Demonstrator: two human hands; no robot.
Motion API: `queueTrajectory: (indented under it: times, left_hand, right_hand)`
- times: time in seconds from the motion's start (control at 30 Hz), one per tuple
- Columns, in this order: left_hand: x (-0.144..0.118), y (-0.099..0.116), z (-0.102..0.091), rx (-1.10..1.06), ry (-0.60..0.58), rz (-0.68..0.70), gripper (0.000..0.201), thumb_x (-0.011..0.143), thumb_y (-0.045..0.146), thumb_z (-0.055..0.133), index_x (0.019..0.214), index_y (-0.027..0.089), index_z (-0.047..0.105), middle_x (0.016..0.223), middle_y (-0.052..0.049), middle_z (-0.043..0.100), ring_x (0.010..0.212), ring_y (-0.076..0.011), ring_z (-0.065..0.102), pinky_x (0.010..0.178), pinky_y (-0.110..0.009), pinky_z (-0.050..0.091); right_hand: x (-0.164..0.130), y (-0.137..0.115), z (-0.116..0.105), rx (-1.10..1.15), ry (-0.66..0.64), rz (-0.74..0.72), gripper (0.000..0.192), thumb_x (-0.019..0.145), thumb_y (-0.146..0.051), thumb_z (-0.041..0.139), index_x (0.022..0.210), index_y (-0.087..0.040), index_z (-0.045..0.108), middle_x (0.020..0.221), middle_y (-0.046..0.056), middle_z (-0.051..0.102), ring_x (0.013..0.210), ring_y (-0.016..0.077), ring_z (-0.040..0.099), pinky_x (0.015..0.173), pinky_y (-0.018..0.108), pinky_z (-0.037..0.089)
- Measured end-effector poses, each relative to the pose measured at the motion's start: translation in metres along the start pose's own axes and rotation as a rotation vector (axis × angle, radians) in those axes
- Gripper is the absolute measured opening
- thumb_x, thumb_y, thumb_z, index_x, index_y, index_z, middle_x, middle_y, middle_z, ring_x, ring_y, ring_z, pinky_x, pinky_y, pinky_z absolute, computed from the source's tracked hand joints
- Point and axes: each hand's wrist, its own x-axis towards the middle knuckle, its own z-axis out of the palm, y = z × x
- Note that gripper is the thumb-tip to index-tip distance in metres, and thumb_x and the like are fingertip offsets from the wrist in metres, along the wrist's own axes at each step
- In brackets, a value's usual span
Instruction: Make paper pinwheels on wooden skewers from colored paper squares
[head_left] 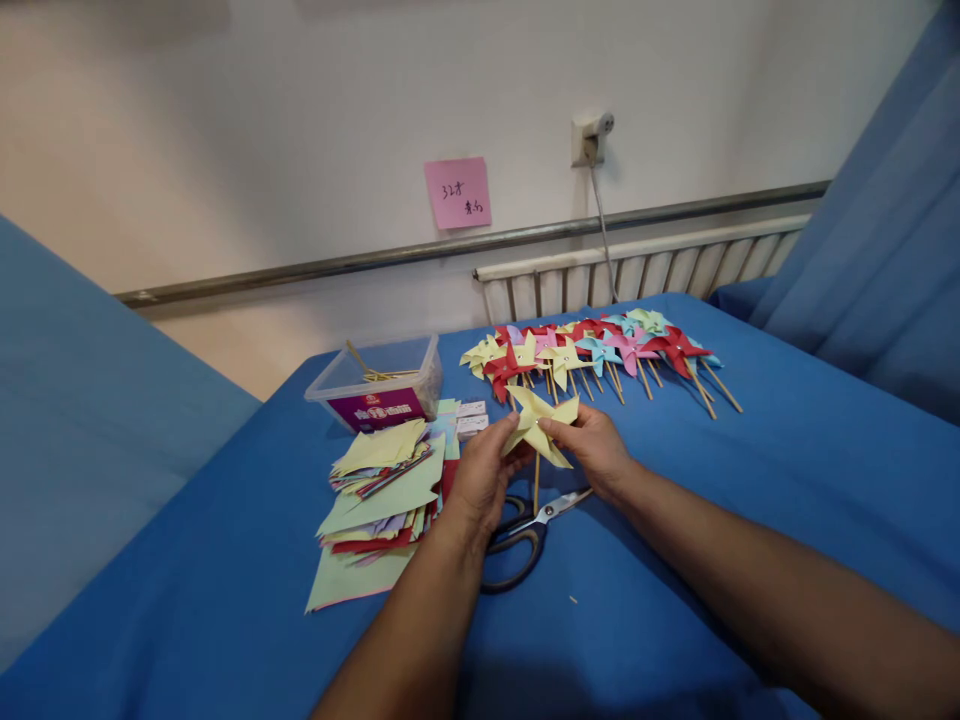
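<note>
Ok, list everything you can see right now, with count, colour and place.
yellow pinwheel: one, on a wooden stick, held in both hands
finished pinwheels: a row, red, yellow, pink, light blue, back of the table
paper stack: many sheets, mostly pale green and yellow, left of the hands
scissors: one, dark handles, under the hands
plastic box: one, clear, holds sticks, back left
blue cloth: covers the table
pink note: one, on the wall
left hand: grips the pinwheel
right hand: grips the pinwheel

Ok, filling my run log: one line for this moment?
left hand: holds pinwheel | right hand: holds pinwheel | scissors: under hands
</note>
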Motion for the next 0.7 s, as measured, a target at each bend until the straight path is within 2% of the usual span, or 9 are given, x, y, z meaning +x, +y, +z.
queueTrajectory:
  times: [0.07, 0.17, 0.3, 0.4, 0.5, 0.57, 0.7]
  left_hand:
    - [-0.0002, 0.0013, 0.0002, -0.019, 0.009, -0.022, 0.031, 0.068, 0.039, 0.075, 0.088, 0.015, 0.071, 0.089, -0.007, 0.071, 0.074, -0.0162, 0.064, 0.067, -0.027, 0.050]
    - [0.0007, 0.0010, 0.0001, -0.008, 0.004, -0.041, 0.032, 0.066, 0.039, 0.077, 0.086, 0.014, 0.071, 0.085, -0.008, 0.071, 0.072, -0.0155, 0.064, 0.067, -0.027, 0.050]
    - [0.0012, 0.0007, -0.0008, 0.036, -0.039, -0.062, 0.029, 0.065, 0.035, 0.079, 0.080, 0.013, 0.071, 0.077, -0.006, 0.070, 0.069, -0.0135, 0.062, 0.068, -0.025, 0.049]
    - [0.0004, 0.0015, -0.0013, 0.013, -0.041, -0.068, 0.030, 0.067, 0.037, 0.078, 0.084, 0.014, 0.071, 0.079, -0.006, 0.070, 0.070, -0.0134, 0.062, 0.067, -0.025, 0.049]
    - [0.0000, 0.0009, -0.0014, 0.023, -0.122, -0.059, 0.034, 0.067, 0.038, 0.078, 0.089, 0.013, 0.071, 0.083, -0.007, 0.071, 0.071, -0.0139, 0.063, 0.068, -0.025, 0.048]
    - [0.0003, -0.0004, -0.0012, 0.053, -0.167, -0.052, 0.038, 0.063, 0.034, 0.082, 0.092, 0.012, 0.070, 0.085, -0.008, 0.071, 0.071, -0.0145, 0.063, 0.070, -0.026, 0.048]
    - [0.0006, -0.0023, -0.0001, 0.095, -0.134, -0.024, 0.048, 0.053, 0.027, 0.087, 0.094, 0.012, 0.068, 0.085, -0.008, 0.071, 0.070, -0.0152, 0.063, 0.071, -0.027, 0.048]
  right_hand:
    - [0.0011, 0.0009, -0.0005, 0.005, 0.003, -0.006, 0.034, 0.060, -0.036, 0.079, 0.084, -0.017, 0.065, 0.074, 0.000, 0.069, 0.064, 0.0147, 0.061, 0.063, 0.029, 0.047]
    - [0.0018, 0.0012, -0.0010, 0.014, -0.014, -0.001, 0.038, 0.060, -0.034, 0.079, 0.091, -0.018, 0.065, 0.076, 0.000, 0.070, 0.066, 0.0157, 0.063, 0.066, 0.031, 0.049]
    - [0.0021, -0.0001, -0.0016, 0.025, -0.033, -0.013, 0.036, 0.060, -0.033, 0.079, 0.090, -0.018, 0.064, 0.075, 0.000, 0.069, 0.066, 0.0151, 0.062, 0.067, 0.030, 0.048]
    - [0.0026, -0.0011, -0.0028, 0.046, -0.047, -0.017, 0.036, 0.061, -0.031, 0.079, 0.090, -0.018, 0.064, 0.075, -0.001, 0.068, 0.066, 0.0142, 0.061, 0.067, 0.029, 0.048]
    - [0.0038, -0.0017, -0.0048, 0.095, -0.073, 0.020, 0.036, 0.060, -0.031, 0.080, 0.089, -0.017, 0.063, 0.074, -0.001, 0.068, 0.065, 0.0141, 0.061, 0.066, 0.028, 0.047]
    - [0.0045, -0.0022, -0.0059, 0.124, -0.083, 0.044, 0.036, 0.060, -0.030, 0.080, 0.088, -0.017, 0.062, 0.074, -0.001, 0.069, 0.065, 0.0140, 0.062, 0.065, 0.028, 0.047]
    - [0.0045, -0.0049, -0.0061, 0.157, -0.080, 0.070, 0.037, 0.058, -0.029, 0.080, 0.087, -0.018, 0.061, 0.075, 0.000, 0.069, 0.064, 0.0150, 0.063, 0.062, 0.027, 0.046]
